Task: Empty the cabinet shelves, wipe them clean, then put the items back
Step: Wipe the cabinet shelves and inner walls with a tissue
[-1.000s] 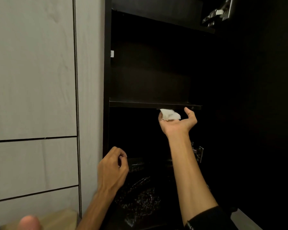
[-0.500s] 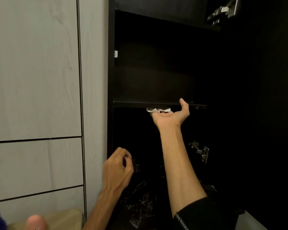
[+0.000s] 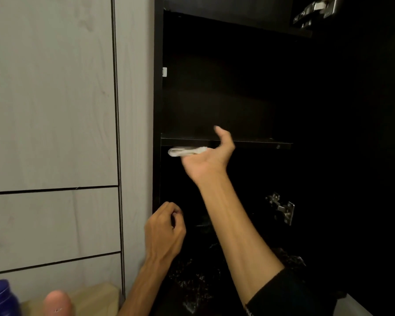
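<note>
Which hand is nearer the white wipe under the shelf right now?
Right. The right hand presses the white wipe up against the underside of the shelf. The left hand hangs well below it, loosely curled, holding nothing, by the cabinet's left edge.

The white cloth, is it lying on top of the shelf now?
No, the right hand presses the white cloth against the underside of the shelf, just below its front edge.
</note>
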